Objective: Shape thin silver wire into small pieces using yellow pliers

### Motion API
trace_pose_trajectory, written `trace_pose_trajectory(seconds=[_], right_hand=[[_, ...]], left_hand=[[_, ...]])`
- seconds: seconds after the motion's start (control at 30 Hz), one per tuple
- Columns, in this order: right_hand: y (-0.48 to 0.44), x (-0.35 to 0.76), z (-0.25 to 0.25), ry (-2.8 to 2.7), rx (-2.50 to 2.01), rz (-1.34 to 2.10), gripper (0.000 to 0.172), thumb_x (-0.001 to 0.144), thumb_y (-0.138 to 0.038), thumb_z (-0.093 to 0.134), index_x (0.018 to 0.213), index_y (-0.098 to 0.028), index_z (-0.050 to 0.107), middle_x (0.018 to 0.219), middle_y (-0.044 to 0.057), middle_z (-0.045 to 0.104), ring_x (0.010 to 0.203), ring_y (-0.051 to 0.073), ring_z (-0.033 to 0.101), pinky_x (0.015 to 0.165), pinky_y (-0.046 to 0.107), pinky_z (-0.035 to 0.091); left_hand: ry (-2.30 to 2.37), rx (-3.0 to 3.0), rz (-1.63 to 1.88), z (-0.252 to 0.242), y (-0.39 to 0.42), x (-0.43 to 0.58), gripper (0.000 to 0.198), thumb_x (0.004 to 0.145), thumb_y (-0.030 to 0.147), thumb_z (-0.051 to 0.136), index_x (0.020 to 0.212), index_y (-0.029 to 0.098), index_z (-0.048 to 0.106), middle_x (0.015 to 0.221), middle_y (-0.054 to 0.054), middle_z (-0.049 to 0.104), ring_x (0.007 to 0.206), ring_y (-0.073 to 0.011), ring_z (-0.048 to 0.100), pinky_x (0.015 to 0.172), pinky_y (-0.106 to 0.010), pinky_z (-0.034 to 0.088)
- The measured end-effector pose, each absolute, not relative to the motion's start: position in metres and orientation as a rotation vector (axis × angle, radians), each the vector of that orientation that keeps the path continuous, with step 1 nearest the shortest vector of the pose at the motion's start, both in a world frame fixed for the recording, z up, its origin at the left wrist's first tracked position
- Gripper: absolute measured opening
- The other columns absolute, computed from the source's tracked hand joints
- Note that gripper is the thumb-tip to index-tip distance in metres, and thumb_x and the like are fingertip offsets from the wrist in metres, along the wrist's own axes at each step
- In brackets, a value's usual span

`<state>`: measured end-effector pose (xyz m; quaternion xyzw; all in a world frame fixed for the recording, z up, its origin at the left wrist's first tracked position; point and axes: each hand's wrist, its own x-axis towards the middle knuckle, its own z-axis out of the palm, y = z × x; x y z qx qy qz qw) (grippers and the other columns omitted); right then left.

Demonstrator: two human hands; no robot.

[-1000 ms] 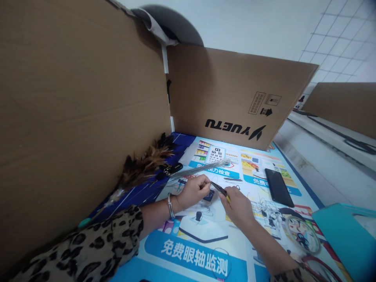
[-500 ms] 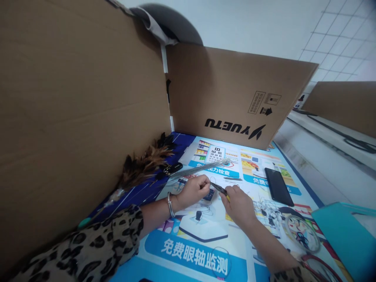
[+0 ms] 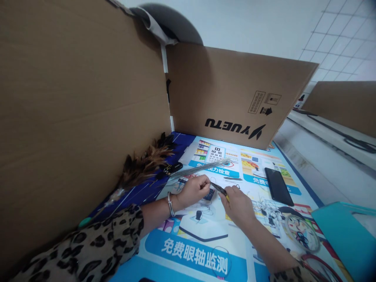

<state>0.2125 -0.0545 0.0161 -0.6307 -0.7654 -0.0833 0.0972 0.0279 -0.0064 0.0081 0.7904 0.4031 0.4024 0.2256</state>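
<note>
Hemmed at left and far side by cardboard panels (image 3: pixel 235 86); open along right edge of worktop (image 3: pixel 164 270). Gripping pliers (image 3: pixel 219 188) mid-worktop in right hand (image 3: pixel 239 205). Clenching left hand (image 3: pixel 192 192) at plier tips, with any contents hidden.

left hand (image 3: pixel 190 192): fingers (image 3: pixel 203 183) pinched | right hand (image 3: pixel 240 205): fingers curled | forearms (image 3: pixel 157 216) angled inward
</note>
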Motion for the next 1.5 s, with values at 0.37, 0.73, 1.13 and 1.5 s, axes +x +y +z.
trace_pose_trajectory(seconds=[0.37, 0.73, 1.13, 1.5], right_hand=[[-0.0551, 0.2093, 0.0193, -2.303, -1.92, -0.192, 0.032, 0.089, -0.044, 0.028, 0.09, -0.021, 0.05, 0.085, 0.005, 0.054, 0.072, 0.015, 0.054, 0.053, 0.025, 0.029], [-0.0539, 0.211, 0.0169, -2.321, -1.905, -0.174, 0.03, 0.089, -0.043, 0.028, 0.089, -0.02, 0.048, 0.085, 0.004, 0.054, 0.069, 0.014, 0.054, 0.052, 0.024, 0.026], [-0.0538, 0.2102, 0.0146, -2.318, -1.908, -0.197, 0.031, 0.089, -0.043, 0.027, 0.09, -0.02, 0.048, 0.085, 0.004, 0.054, 0.066, 0.014, 0.053, 0.05, 0.024, 0.024], [-0.0536, 0.2105, 0.0132, -2.329, -1.914, -0.181, 0.03, 0.089, -0.043, 0.027, 0.09, -0.021, 0.047, 0.084, 0.003, 0.054, 0.065, 0.015, 0.053, 0.05, 0.025, 0.022]], left_hand=[[1.124, 2.283, 1.121, 0.0083, -0.0078, 0.027, 0.011, 0.075, 0.011, 0.043, 0.069, 0.015, 0.052, 0.061, 0.002, 0.053, 0.058, -0.0092, 0.045, 0.056, -0.021, 0.034], [1.118, 2.307, 1.158, 0.0074, -0.0079, 0.0263, 0.012, 0.075, 0.011, 0.043, 0.068, 0.015, 0.052, 0.061, 0.001, 0.053, 0.058, -0.0095, 0.045, 0.056, -0.021, 0.034], [1.116, 2.329, 1.153, 0.0076, -0.0089, 0.0261, 0.012, 0.075, 0.01, 0.042, 0.068, 0.015, 0.051, 0.061, 0.002, 0.051, 0.058, -0.0088, 0.045, 0.057, -0.021, 0.033], [1.088, 2.316, 1.128, 0.0078, -0.009, 0.0258, 0.012, 0.076, 0.01, 0.042, 0.069, 0.014, 0.052, 0.061, 0.002, 0.051, 0.058, -0.0089, 0.045, 0.056, -0.021, 0.033]])
